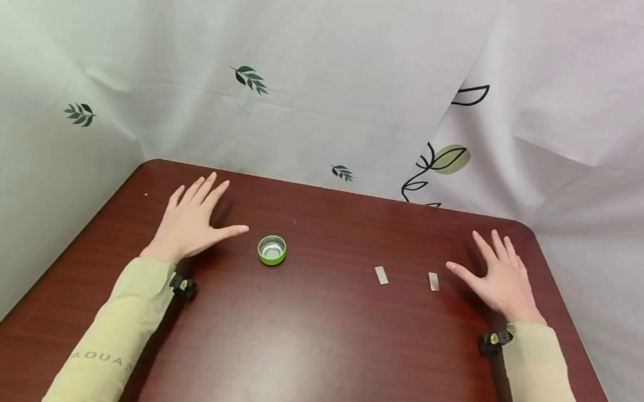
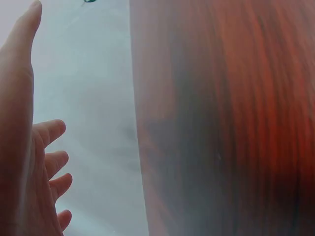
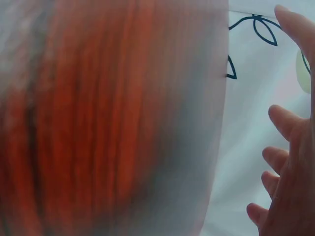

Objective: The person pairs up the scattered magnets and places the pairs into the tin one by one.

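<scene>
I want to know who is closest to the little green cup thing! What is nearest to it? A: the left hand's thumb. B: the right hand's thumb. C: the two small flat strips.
A: the green cap sits just beside the thumb of the left hand, while the two strips and the right hand lie farther off across the table.

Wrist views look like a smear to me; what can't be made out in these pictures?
- Left wrist view: table blurred; cap and strips out of frame; left hand cut by the edge.
- Right wrist view: table blurred likewise; right hand cut by the edge.
- Head view: two strips too small to tell material; contents of the green cap unclear; palms hidden, pressed to the table.
</scene>
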`<state>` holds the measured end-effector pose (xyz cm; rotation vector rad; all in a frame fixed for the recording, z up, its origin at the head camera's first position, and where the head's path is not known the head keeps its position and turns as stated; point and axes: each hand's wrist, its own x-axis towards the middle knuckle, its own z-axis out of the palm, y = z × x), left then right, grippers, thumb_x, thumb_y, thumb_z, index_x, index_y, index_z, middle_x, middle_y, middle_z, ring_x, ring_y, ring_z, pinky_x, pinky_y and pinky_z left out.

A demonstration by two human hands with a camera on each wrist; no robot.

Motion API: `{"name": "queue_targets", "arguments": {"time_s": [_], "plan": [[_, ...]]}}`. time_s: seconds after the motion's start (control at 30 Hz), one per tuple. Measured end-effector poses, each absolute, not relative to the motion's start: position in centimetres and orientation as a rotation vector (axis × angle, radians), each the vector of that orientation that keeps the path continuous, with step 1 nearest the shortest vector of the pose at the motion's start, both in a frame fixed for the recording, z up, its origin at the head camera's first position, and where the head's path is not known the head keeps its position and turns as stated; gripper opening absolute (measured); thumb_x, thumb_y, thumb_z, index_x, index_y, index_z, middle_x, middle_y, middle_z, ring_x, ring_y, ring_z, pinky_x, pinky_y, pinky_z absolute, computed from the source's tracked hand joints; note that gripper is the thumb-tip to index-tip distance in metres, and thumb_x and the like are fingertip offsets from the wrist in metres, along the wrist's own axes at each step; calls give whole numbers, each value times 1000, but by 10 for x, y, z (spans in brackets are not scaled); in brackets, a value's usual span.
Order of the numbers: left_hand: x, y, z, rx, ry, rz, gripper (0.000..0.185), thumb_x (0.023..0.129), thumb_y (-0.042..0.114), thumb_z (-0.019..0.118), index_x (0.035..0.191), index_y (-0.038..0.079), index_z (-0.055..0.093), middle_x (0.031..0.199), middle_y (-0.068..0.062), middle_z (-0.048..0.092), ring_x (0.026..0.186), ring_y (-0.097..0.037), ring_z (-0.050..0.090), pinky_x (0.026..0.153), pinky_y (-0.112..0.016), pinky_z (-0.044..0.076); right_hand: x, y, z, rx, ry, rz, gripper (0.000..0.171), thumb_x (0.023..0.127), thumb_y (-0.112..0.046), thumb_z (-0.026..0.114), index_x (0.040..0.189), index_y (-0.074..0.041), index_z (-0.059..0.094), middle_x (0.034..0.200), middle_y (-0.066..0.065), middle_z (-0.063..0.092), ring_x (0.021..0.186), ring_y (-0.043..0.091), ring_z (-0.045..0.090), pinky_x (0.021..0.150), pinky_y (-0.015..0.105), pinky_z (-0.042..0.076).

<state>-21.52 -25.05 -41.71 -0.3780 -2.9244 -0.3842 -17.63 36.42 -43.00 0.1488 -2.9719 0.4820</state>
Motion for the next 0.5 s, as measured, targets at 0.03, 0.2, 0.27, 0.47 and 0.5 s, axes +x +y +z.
{"name": "queue_targets", "arguments": {"time_s": [0.03,0.2,0.27,0.47,0.5], "plan": [[-215,-249,-417,-381,-2915,-391,109,83,83,56,163,15,27,167,-16,19,152,-36,15,119,-58,4,-176,364,-429,150,-2972,490,97,88,-68,64,161,-14,31,164,28,17,151,48,3,109,76,13],[-214,-244,-414,-404,-2876,-409,109,83,81,58,161,11,30,165,-17,23,151,-35,17,120,-56,6,-174,362,-424,162,-2967,518,96,89,-66,64,161,-11,32,164,26,16,151,46,4,109,76,15],[-214,-241,-412,-415,-2864,-417,109,83,81,58,161,10,30,164,-17,24,151,-35,18,120,-55,6,-173,361,-422,160,-2969,522,96,89,-66,65,160,-10,33,165,25,15,151,46,6,107,77,16],[-211,-227,-407,-438,-2837,-474,109,83,80,59,160,8,32,163,-18,28,150,-35,20,120,-54,11,-171,359,-420,158,-2977,540,99,86,-67,68,158,-6,36,165,23,19,152,41,9,102,80,20],[-211,-224,-406,-442,-2832,-484,109,82,81,60,160,8,33,163,-17,28,150,-35,21,119,-54,12,-171,359,-419,163,-2975,546,99,86,-66,69,157,-5,37,165,23,19,152,40,10,102,80,20]]}}
